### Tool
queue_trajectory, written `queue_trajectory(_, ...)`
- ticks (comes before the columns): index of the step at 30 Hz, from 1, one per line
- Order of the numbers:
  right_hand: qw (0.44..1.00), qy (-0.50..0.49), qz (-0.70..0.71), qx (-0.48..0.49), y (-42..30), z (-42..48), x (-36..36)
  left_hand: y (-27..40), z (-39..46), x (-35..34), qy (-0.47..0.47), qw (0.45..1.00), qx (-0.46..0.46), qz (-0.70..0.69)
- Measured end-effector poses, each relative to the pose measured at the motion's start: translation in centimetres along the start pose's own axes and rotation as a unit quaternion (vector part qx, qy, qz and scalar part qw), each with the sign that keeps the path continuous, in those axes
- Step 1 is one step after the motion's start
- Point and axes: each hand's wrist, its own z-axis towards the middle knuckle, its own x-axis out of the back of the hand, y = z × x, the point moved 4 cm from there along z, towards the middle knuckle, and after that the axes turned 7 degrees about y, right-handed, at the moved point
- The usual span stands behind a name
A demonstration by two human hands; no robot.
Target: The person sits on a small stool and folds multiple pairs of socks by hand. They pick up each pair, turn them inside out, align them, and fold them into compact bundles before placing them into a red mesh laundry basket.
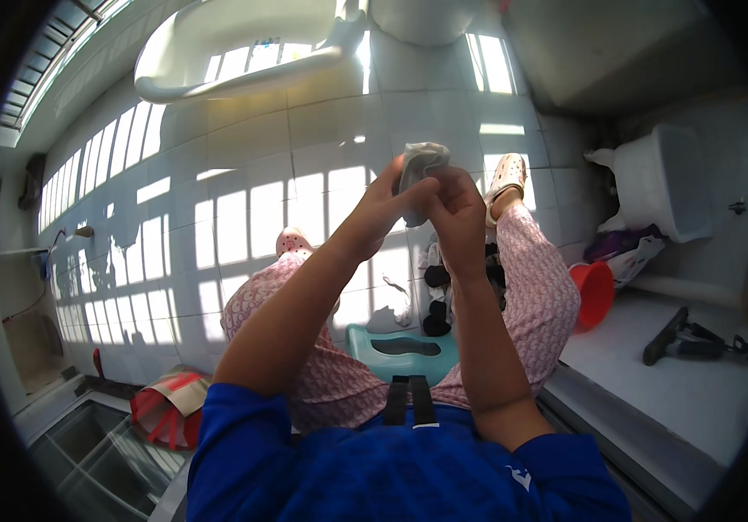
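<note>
Above the tiled floor, my left hand (380, 212) and my right hand (462, 205) both grip a small whitish-grey cloth (425, 156) that looks like a sock. The cloth is bunched between the fingers, and its lower part is partly covered by them. Below my right forearm lies a pile of black and light socks (437, 277), partly hidden by that arm. A single white sock (402, 303) is stretched out on the tiles left of the pile. Between my legs stands a teal plastic stool (406, 352) with a dark opening in its top.
A white baby bathtub (237, 85) stands at the far left. To the right are a white plastic basin (664, 183), a red bucket (592, 297) and a dark-headed cleaning tool (687, 339). A red and beige bag (171, 404) sits at lower left.
</note>
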Motion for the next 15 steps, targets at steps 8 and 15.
queue_trajectory(8, 0.979, -0.121, 0.113, -0.117, -1.5, 0.0, -0.2, 1.6, -1.4, 0.4, -0.077, 0.990, -0.004, -0.121)
queue_trajectory(15, 0.981, -0.179, 0.004, -0.072, -1.6, -0.2, -1.9, 1.6, -1.5, 2.1, -0.001, 0.998, -0.059, 0.030)
